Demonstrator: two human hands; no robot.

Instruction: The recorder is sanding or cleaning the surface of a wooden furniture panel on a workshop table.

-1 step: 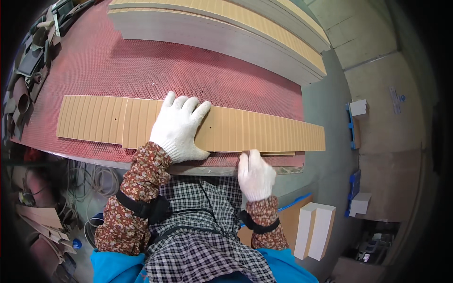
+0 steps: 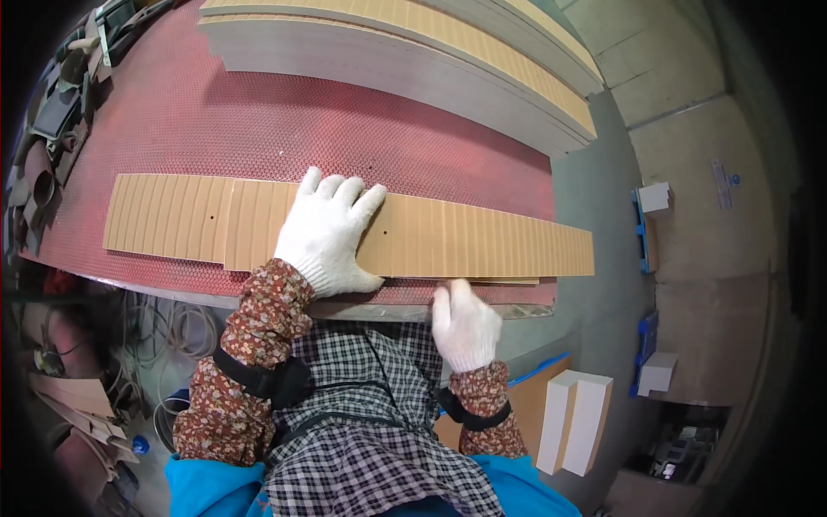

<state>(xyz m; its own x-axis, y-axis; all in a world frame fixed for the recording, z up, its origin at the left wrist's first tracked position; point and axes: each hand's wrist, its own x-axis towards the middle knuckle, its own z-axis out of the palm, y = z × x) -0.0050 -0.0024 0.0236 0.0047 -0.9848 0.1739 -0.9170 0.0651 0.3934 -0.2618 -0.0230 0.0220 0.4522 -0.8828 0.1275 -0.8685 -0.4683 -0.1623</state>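
Observation:
Two long tan ribbed boards overlap on the red mesh-covered table. The upper board point(image 2: 482, 237) lies partly over the lower one point(image 2: 164, 215), whose end sticks out at the left; each shows a small dark hole. My left hand point(image 2: 327, 228), in a white knit glove, rests flat on the upper board with fingers spread. My right hand point(image 2: 466, 327), gloved too, is at the table's front edge, just below the board's near edge. Its fingers are curled closed; what they hold, if anything, is hidden.
Stacks of similar boards point(image 2: 396, 60) stand at the table's far side. Dark scraps and tubes point(image 2: 43, 164) crowd the left edge of the red table point(image 2: 284, 116). White blocks point(image 2: 575, 422) sit on the right floor, and coiled cables point(image 2: 189, 332) lie below left.
My right hand has drawn slightly down and left, away from the board's near edge. My left hand stays flat; the boards look almost unmoved.

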